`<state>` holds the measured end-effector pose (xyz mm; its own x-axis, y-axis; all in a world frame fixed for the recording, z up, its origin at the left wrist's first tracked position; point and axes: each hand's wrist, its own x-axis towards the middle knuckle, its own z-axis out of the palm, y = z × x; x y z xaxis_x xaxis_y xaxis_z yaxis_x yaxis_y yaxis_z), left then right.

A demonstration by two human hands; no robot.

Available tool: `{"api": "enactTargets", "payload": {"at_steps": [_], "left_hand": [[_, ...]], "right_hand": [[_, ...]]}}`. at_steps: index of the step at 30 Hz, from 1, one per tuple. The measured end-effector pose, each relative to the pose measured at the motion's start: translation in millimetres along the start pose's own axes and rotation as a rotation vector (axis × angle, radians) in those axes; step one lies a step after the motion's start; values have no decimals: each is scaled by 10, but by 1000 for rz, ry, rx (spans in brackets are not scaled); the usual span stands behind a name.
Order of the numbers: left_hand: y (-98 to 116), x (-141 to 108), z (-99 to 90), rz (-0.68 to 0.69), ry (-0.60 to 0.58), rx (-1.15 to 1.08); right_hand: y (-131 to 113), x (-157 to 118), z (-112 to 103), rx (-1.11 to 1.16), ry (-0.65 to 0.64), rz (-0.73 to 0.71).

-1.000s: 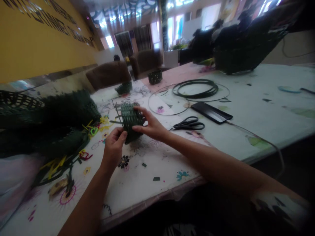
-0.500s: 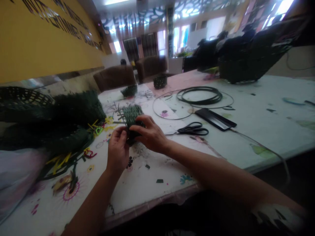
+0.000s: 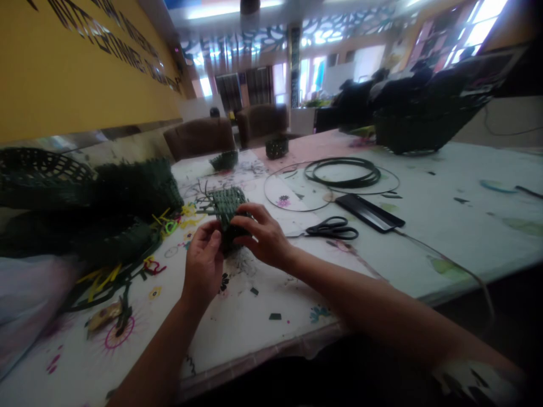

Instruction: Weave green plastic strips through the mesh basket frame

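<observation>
A small dark-green woven basket [image 3: 229,202] is tilted between my hands above the table, with loose strip ends sticking out on its left. My left hand [image 3: 204,254] grips its near left edge between thumb and fingers. On the right side my right hand [image 3: 263,234] is curved over the basket, fingers bent and slightly apart, touching its near part. Shadow and the fingers hide the basket's lower part. Black-handled scissors [image 3: 333,228] lie on the table just right of my right hand.
A coil of green strip [image 3: 343,172] and a black phone [image 3: 370,212] with a cable lie to the right. Dark woven baskets [image 3: 136,183] crowd the left, beside yellow strips [image 3: 99,278]. A large basket [image 3: 424,127] stands at the back right; a small basket [image 3: 277,148] is farther back.
My right hand's fingers have spread and shifted a little on the basket. The left hand keeps its hold. The whole view has tipped slightly upward.
</observation>
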<state>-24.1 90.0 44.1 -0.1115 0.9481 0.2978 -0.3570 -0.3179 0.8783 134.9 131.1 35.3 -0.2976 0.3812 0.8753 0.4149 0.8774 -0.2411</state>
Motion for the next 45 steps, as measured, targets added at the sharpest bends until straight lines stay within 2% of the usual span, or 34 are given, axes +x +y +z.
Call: {"api": "enactTargets", "payload": {"at_steps": [15,24,32,37,41,45], "left_hand": [[-5,-14,12,0,-6,-35],[-2,-5,-4,0,2,-51],[18,-17,24,14,17,-65],[24,-6,30,-15,66,-14],[44,-2,32,-92,11,125],[44,-3,9,-104,24,184]], "right_hand": [[-29,-24,59,-55,44,-46],[12,-49,114,12,75,-68],[-24,-42,108,-31,126,-146],[-54,-50,117,-10,134,-135],[-28,-71,130,3,112,-99],[-2,-90,159,15,96,-98]]}}
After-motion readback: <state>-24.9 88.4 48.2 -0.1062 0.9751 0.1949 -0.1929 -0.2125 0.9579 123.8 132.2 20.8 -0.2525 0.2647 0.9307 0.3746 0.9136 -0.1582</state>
